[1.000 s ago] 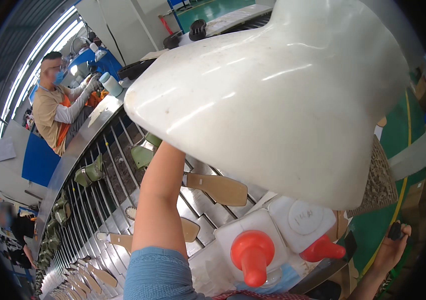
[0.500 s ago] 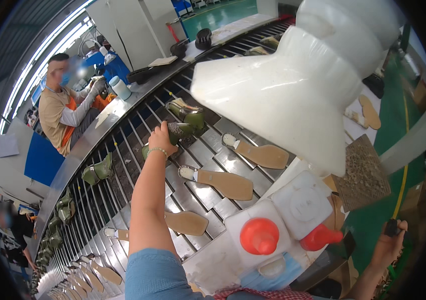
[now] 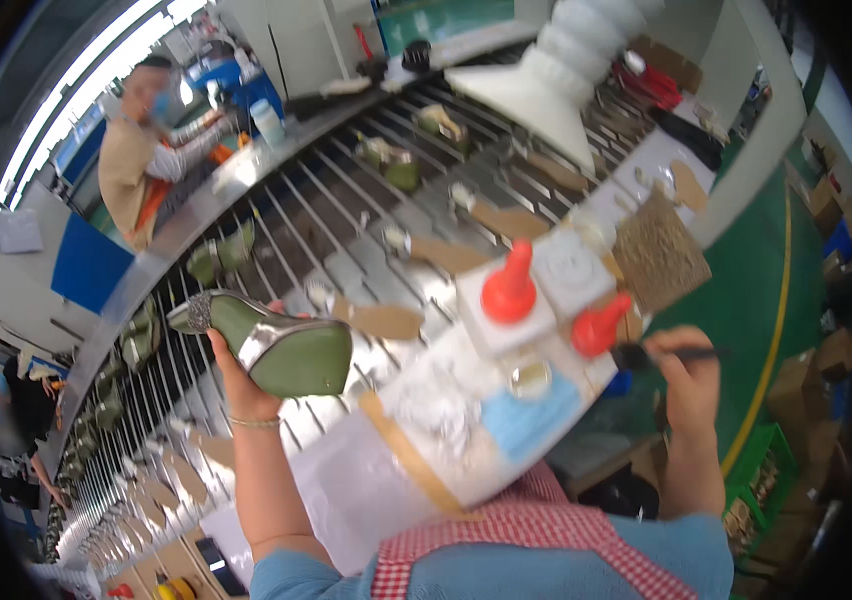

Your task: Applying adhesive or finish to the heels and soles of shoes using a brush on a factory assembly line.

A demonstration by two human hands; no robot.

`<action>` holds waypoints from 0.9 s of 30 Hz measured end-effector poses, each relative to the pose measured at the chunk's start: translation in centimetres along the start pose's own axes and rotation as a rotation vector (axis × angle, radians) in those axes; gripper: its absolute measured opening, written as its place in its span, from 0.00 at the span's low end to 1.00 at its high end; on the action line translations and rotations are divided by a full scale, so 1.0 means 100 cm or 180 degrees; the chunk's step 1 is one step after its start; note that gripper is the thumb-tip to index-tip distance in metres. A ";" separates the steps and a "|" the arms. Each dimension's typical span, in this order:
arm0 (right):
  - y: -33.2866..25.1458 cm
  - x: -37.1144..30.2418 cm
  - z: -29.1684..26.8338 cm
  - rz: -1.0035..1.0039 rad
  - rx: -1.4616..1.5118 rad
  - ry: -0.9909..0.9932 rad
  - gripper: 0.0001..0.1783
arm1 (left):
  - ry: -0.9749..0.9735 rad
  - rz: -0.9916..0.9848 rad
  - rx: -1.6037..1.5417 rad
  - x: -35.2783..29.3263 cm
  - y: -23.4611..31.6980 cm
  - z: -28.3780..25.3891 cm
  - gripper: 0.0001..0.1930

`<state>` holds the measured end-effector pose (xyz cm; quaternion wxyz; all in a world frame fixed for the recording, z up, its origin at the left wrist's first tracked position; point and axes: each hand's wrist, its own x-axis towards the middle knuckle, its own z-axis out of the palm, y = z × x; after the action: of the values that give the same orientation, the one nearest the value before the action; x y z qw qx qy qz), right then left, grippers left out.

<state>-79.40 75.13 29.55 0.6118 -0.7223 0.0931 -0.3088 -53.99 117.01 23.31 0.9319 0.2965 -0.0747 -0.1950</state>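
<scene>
My left hand [image 3: 238, 375] is closed around a green shoe [image 3: 296, 362] with silver trim and a glittery patch, raised above the conveyor rods. Its toe end points right. In my right hand [image 3: 688, 385] is a brush, its dark bristles [image 3: 632, 356] near the right edge of the work board. Beside the bristles stands a white container with a red cone-shaped cap [image 3: 598, 328]. A second red cone cap [image 3: 511, 290] tops the white container left of it. Tan soles [image 3: 378, 320] lie in a row on the conveyor, just right of the held shoe.
Green shoes [image 3: 222, 254] line the far conveyor lane [image 3: 291, 225]. A white hood [image 3: 531, 100] hangs over its far right. A blue mask [image 3: 536, 418] lies on the board, near a rough brown block [image 3: 658, 255]. Another person [image 3: 131, 175] sits across the conveyor.
My left hand has lifted a green shoe off the conveyor and brought it nearer. My right hand has moved up and left with the brush. The view has shifted away from the hood.
</scene>
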 end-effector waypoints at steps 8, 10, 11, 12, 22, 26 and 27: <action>0.015 -0.013 0.058 -0.0015 -0.1242 -0.0874 0.09 | -0.0183 0.0256 -0.1308 -0.184 -0.064 0.019 0.49; 0.025 -0.017 0.064 -0.0045 -0.1902 -0.1077 0.11 | -0.0356 0.0219 -0.1120 -0.206 -0.055 0.006 0.49; 0.026 -0.020 0.070 -0.0027 -0.2049 -0.1119 0.11 | -0.0443 -0.0040 -0.0689 -0.218 -0.045 -0.006 0.47; 0.028 -0.023 0.074 -0.0009 -0.2191 -0.1159 0.11 | -0.0532 -0.0295 -0.0252 -0.227 -0.041 -0.012 0.45; 0.058 -0.019 0.092 0.0082 -0.2907 -0.1506 0.09 | 0.0684 0.0324 0.0112 -0.261 -0.020 -0.039 0.34; 0.071 -0.017 0.088 0.0058 -0.2585 -0.1335 0.10 | 0.1035 0.0495 0.0466 -0.251 -0.034 -0.037 0.32; 0.079 -0.015 0.084 0.0239 -0.2380 -0.1479 0.10 | 0.0996 0.0611 0.0905 -0.247 -0.039 -0.037 0.32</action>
<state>-73.98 80.98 21.09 0.3239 -0.9403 0.0847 -0.0608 -76.86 126.12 17.40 0.8952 0.4430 0.0161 -0.0446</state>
